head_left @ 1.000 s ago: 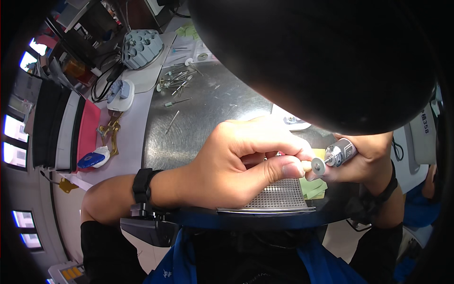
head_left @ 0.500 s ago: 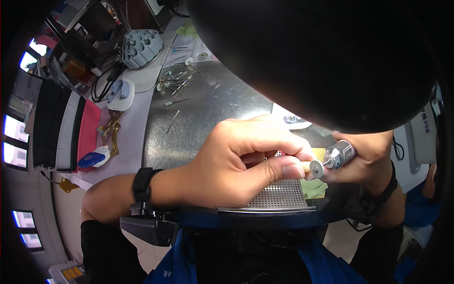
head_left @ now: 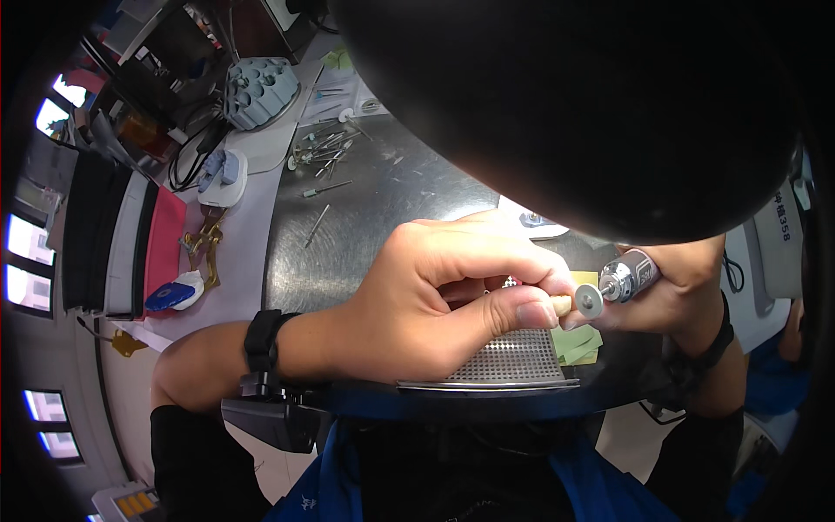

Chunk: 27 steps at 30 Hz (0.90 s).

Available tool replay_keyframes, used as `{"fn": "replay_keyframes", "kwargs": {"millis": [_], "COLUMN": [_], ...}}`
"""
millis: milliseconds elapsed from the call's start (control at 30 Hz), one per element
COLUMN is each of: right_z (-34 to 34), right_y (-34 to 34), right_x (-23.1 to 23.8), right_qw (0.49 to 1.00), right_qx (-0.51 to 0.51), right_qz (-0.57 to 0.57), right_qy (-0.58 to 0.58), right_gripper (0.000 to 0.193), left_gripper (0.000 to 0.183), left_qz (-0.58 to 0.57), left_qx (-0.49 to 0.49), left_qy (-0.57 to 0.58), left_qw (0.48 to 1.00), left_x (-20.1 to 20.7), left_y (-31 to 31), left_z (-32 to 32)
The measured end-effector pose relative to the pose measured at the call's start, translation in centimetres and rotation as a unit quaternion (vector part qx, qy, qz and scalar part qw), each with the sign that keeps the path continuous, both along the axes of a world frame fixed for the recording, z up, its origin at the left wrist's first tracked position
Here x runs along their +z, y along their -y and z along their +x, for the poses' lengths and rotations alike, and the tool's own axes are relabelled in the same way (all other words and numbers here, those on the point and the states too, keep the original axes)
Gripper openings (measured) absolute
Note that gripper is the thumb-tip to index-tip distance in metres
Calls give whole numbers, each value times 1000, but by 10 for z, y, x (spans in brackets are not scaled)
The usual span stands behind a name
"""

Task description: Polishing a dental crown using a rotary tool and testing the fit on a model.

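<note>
Between the thumb and fingers of my left hand (head_left: 470, 296) is a small cream-coloured piece shaped like a dental crown (head_left: 562, 304). My right hand (head_left: 670, 291) is closed round a silver rotary handpiece (head_left: 633, 275). On its tip sits a pale grey disc (head_left: 589, 301), just right of the crown with a slight gap between them. Below the hands lie a perforated metal grate (head_left: 509, 361) and some green-yellow paper (head_left: 577, 344). Part of the right hand's fingers is hidden behind the handpiece.
A large dark round shape (head_left: 565, 113) covers the upper right. Several burs (head_left: 326, 152) lie on the metal bench top (head_left: 383, 191). Left of it stand a grey bur block (head_left: 261, 91), a dental model (head_left: 222, 174), a brass-coloured articulator (head_left: 204, 248) and a pink-and-black row of boxes or folders (head_left: 161, 248).
The disc has shifted slightly right with the handpiece, away from the crown, so more of the crown shows. My left hand has barely moved.
</note>
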State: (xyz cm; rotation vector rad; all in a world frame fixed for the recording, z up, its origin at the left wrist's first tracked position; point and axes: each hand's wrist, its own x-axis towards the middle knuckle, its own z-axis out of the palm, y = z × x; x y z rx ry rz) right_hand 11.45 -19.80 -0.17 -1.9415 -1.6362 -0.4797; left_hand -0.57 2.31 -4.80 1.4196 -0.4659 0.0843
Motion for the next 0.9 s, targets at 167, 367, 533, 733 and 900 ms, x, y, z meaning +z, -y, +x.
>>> {"fn": "replay_keyframes", "kwargs": {"millis": [167, 367, 533, 733, 900], "right_z": [-3, -3, -2, -2, -3], "right_y": [-3, -1, 0, -1, -1], "right_x": [-4, 1, 2, -4, -1], "right_qw": [1000, 1000, 1000, 1000, 1000], "right_qx": [-1, -6, -2, 14, -5], "right_qz": [8, -14, -27, 1, 5], "right_qy": [-3, -1, 9, 6, -18], "right_gripper": [50, 51, 50, 45, 46], "left_gripper": [14, 15, 15, 16, 13], "left_qz": [-8, -6, 21, 21, 60], "left_qx": [4, 16, 19, 26, -13], "left_qy": [0, -29, -13, -9, 12], "left_qw": [1000, 999, 999, 999, 998], "left_x": [-2, -2, -2, -2, 3], "left_y": [-1, 2, 1, 1, -5], "left_z": [-1, 1, 1, 0, 0]}}
